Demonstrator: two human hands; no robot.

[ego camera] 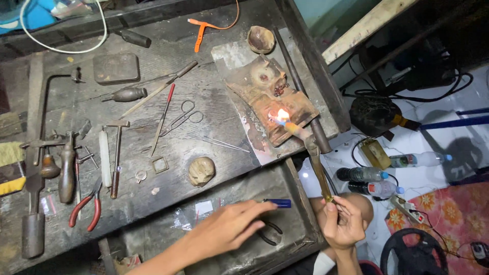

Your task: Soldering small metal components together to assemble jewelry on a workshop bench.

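Scarred dark workbench point(153, 168) with scattered hand tools, seen from above. Right hand point(342, 224) is gripping the lower end of a long brass blowtorch point(318, 168), fingers clamped around the tube; its lit tip is throwing a flame point(281, 118) onto a scorched soldering block point(270, 94) at the bench's right edge. Left hand point(229, 226) is reaching, fingers loosely apart and holding nothing, toward black-handled pliers point(270, 234) and a small blue lighter point(278, 203) lying in the open drawer point(239, 188). Judged from its look, the torch is rigid, light and hot near the nozzle, so it is best held low on the tube. Red-handled pliers point(86, 209) are lying well apart.
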